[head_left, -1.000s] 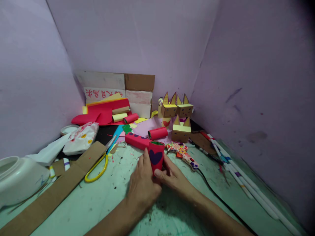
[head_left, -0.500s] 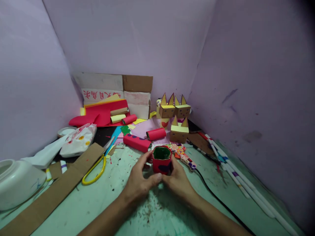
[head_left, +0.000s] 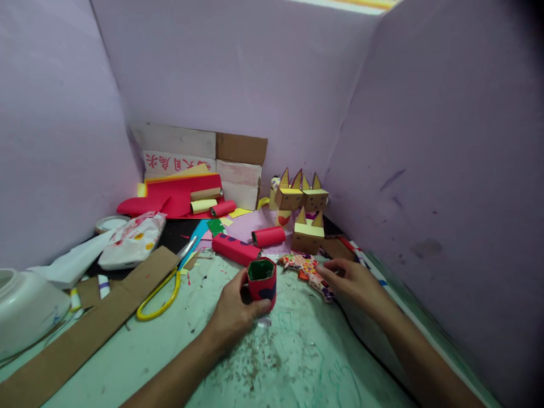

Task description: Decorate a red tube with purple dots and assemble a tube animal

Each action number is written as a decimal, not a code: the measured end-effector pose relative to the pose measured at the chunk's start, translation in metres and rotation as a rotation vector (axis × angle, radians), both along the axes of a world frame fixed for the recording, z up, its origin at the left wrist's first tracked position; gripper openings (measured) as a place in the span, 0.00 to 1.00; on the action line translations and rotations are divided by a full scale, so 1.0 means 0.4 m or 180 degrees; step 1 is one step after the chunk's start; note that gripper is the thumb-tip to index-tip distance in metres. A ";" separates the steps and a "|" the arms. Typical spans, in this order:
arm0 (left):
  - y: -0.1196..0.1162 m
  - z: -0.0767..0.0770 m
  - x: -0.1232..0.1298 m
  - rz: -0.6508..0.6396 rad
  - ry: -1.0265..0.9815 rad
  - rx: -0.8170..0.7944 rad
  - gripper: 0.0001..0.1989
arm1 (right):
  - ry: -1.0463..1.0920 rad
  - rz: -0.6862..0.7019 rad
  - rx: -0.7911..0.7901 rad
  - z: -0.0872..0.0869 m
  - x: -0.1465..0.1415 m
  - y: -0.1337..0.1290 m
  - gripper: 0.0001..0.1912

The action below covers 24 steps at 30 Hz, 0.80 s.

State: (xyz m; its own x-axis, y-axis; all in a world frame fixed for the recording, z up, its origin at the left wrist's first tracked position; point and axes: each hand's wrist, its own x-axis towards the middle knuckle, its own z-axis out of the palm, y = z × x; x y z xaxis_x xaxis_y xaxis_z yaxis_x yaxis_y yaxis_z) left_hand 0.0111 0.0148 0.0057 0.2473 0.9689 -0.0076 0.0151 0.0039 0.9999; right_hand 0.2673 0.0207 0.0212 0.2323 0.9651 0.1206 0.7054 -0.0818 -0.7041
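in the head view, i count one red tube (head_left: 260, 290) in my left hand (head_left: 236, 310), fingers and thumb curled around it, its mouth up. my right hand (head_left: 357, 280) is at the one patterned glue gun (head_left: 309, 267), thumb and fingers parted; whether they touch it, i cannot tell. just beyond my tube lie two more: one dotted red tube (head_left: 233, 248), one plain red tube (head_left: 268, 236). farther back are three small rolls: one tan roll (head_left: 206, 194), one yellow roll (head_left: 204, 206), one red roll (head_left: 223, 208). three eared boxes (head_left: 306, 243) sit behind the gun. left of me, one pair of scissors (head_left: 174, 296) lies beside one cardboard strip (head_left: 97, 317).
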 end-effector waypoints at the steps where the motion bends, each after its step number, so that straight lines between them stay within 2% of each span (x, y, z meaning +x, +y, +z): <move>1: 0.001 -0.001 0.000 -0.0005 0.0020 0.0013 0.27 | -0.0175 0.0009 -0.0109 -0.005 0.007 0.007 0.18; 4: 0.004 -0.005 0.001 0.0002 0.0078 0.0048 0.26 | -0.0361 0.0100 -0.0297 -0.024 -0.002 0.020 0.20; 8: 0.004 -0.010 0.003 -0.0077 0.0052 0.0078 0.27 | -0.0457 0.0191 -0.0472 -0.041 -0.021 0.031 0.18; 12: 0.003 -0.014 0.006 -0.0197 0.0050 0.0076 0.25 | -0.0044 0.0247 -0.0670 -0.060 -0.010 0.042 0.20; 15: 0.001 -0.012 0.006 -0.0199 0.0057 0.0070 0.24 | 0.0456 0.0183 -0.0840 -0.065 -0.003 0.043 0.17; 19: 0.000 -0.010 0.004 -0.0185 0.0101 0.0126 0.23 | 0.1648 0.0070 -0.1107 -0.052 -0.004 0.017 0.12; 24: -0.001 -0.009 0.003 -0.0141 0.0117 0.0218 0.23 | 0.2836 0.0248 -0.0832 -0.012 -0.017 -0.042 0.12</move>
State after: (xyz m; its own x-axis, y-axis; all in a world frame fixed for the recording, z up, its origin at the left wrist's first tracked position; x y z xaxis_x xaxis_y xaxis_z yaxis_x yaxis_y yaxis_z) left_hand 0.0122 0.0145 0.0020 0.2908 0.9556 0.0484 0.0505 -0.0659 0.9965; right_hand 0.2605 0.0041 0.0164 0.0681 0.9532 -0.2945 -0.0762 -0.2893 -0.9542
